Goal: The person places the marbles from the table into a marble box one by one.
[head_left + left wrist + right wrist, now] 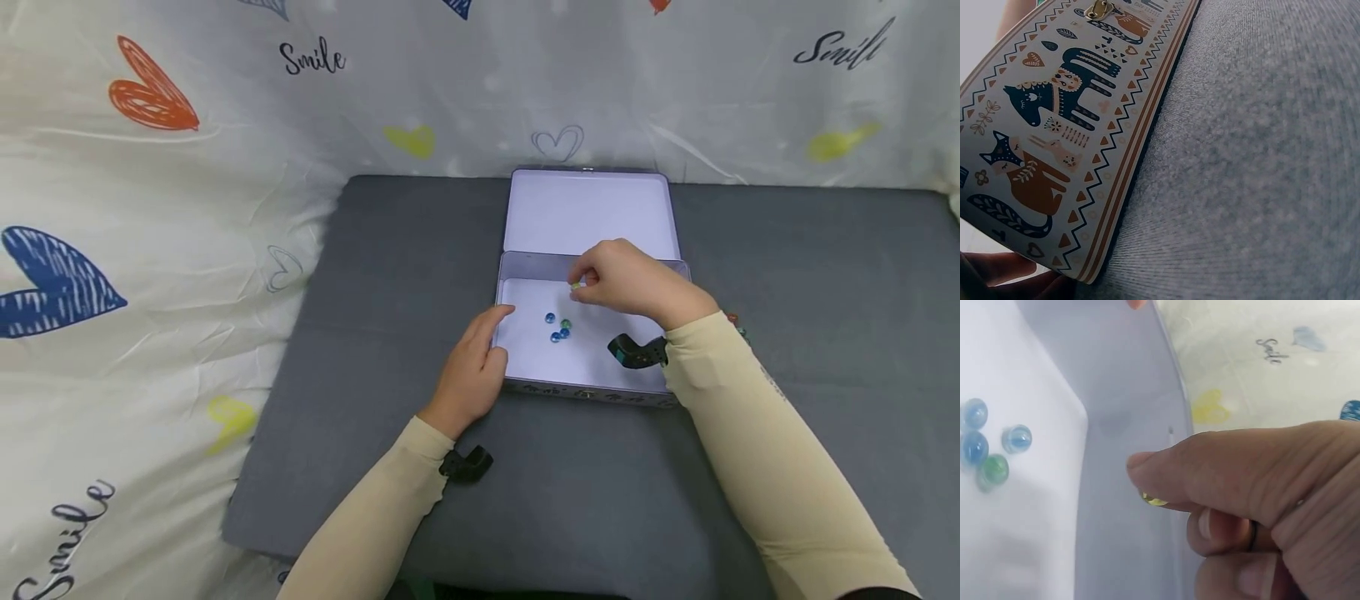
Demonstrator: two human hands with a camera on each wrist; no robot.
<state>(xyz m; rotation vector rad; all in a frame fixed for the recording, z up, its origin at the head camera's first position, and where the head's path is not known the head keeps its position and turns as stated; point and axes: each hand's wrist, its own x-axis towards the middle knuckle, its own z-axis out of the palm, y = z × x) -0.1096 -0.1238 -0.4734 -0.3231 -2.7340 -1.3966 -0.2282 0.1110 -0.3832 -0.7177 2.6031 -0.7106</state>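
A shallow tin box [592,367] with a white inside stands on the table, its hinged lid [588,208] raised at the back. Over the box my right hand [626,283] pinches a yellow marble [1155,500] between thumb and finger; most of it is hidden by the thumb. Several glass marbles lie on the box floor: blue ones [550,317] and a green one [566,324], close together. At the box's left wall is my left hand [472,371], fingers extended, fingertips at the rim. The box's outer side [1054,119] carries animal patterns and a metal clasp [1099,9].
Small red and green items [735,321] lie right of the box, mostly covered by the right forearm. A grey cloth [390,275] covers the table. Behind and to the left hangs a pale curtain [225,192] with hearts and lettering.
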